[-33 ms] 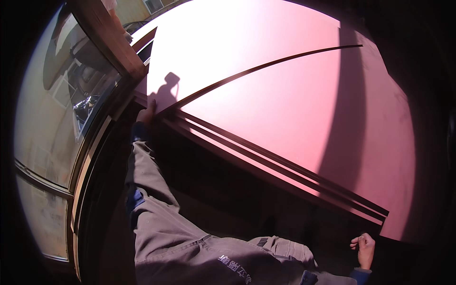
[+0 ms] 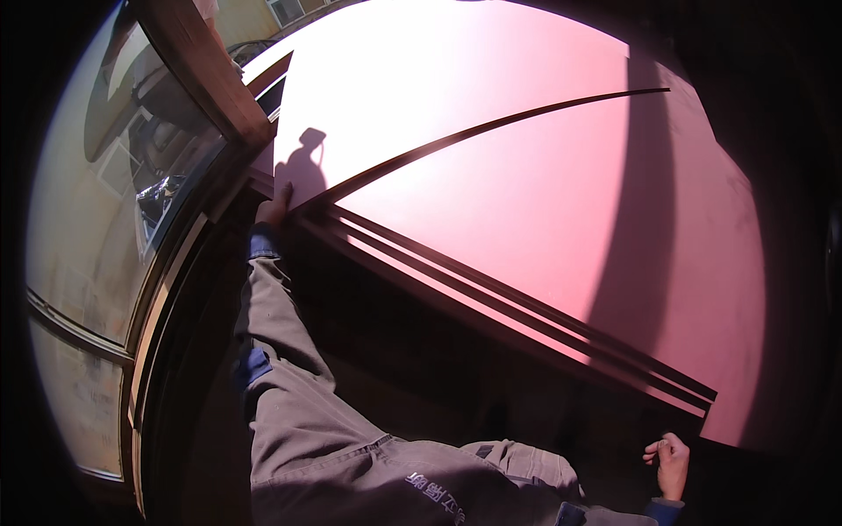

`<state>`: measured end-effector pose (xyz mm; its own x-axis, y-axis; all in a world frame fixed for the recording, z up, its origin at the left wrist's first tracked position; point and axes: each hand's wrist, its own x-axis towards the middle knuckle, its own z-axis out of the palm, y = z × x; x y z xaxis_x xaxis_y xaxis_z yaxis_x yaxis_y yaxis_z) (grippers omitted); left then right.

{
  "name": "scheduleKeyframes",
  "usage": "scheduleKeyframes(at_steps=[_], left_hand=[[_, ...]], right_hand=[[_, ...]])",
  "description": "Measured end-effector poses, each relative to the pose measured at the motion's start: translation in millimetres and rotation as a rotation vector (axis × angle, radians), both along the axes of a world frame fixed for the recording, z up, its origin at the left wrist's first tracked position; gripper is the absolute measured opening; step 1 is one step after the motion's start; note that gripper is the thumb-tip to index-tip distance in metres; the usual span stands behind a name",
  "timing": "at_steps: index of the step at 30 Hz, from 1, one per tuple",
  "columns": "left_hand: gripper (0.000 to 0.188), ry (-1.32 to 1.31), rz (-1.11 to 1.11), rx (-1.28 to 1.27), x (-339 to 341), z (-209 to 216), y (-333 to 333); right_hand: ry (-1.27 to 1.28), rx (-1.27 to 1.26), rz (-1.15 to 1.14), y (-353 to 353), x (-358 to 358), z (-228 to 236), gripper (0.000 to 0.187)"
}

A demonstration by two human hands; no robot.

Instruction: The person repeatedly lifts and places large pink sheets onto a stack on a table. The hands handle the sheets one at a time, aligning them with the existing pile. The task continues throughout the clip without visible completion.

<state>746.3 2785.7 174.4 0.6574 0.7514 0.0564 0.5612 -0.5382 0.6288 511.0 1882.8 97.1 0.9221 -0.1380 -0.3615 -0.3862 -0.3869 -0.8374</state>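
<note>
A large pink panel [image 2: 395, 96], washed out white by sunlight, rests at an angle on more pink panels [image 2: 526, 202] stacked below it. My left hand [image 2: 276, 207] grips the upper panel at its near left corner, with the thumb on top and the other fingers hidden underneath. Dark gaps run between the layered edges [image 2: 491, 302] of the stack. At the lower right, my right hand [image 2: 672, 460] is apart from the stack's near corner. Its fingers are curled in, and nothing shows in them.
A brown frame [image 2: 215, 74] with glass panes [image 2: 105, 237] stands along the left, close to my left arm. Beyond it, part of another person's arm [image 2: 219, 39] shows at the top. Deep shadow lies below the stack's near edge.
Very little differs. The shadow on the upper panel has shifted slightly left, and my left hand still holds the corner. My right hand has moved a touch to the left.
</note>
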Motion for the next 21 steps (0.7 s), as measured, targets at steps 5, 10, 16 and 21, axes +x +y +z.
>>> scheduleKeyframes(at_steps=[5,10,16,21], left_hand=[[0.078,-0.171,0.008,0.037,7.7,-18.5,-0.6],[0.062,-0.188,-0.1,-0.074,-26.8,-12.0,-71.5],[0.044,-0.401,-0.311,-0.231,-157.4,-23.9,-197.8],[0.04,-0.416,-0.364,-0.483,-312.9,-6.5,-312.6]], right_hand=[[0.004,0.032,0.059,44.1,0.4,13.6,0.029],[-0.015,0.051,0.411,114.7,18.0,34.4,0.035],[0.095,0.436,0.581,187.9,39.1,30.8,0.051],[-0.083,1.165,0.376,184.1,29.9,19.5,0.065]])
